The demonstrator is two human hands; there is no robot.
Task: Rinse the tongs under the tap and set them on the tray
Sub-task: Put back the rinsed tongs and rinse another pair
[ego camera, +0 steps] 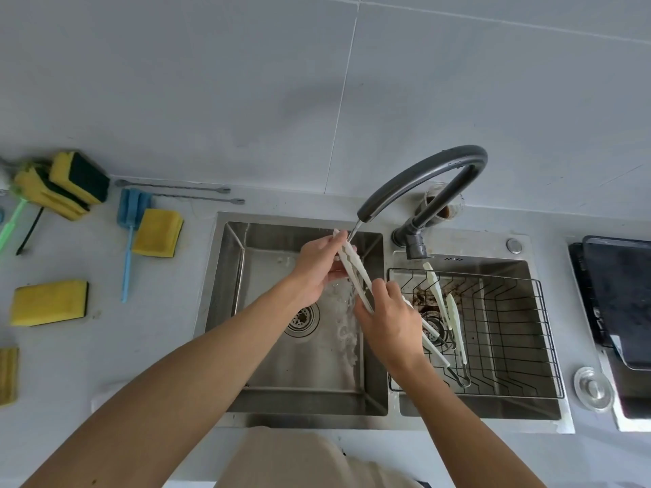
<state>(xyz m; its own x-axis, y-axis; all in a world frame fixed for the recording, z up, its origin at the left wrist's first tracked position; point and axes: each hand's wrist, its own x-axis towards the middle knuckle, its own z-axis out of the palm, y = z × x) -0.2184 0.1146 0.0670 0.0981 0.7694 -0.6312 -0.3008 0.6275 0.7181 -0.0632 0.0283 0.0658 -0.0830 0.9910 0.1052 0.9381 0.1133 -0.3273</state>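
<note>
Over the sink (225, 276), both hands, left hand (317, 269) and right hand (391, 322), grip white tongs (355, 272).

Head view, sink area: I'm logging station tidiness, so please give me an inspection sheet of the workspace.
Surface: grey counter around a steel double sink; water running into the left basin.
Job's things: white tongs held under the tap; dark tray at right, nothing seen on it.
Clutter: yellow sponges, blue brush; second tongs in the wire basket, brown residue there.
Grippers: left hand and right hand both grip the tongs.
Cables: nothing seen.
Surroundings: grey tiled wall.
</note>
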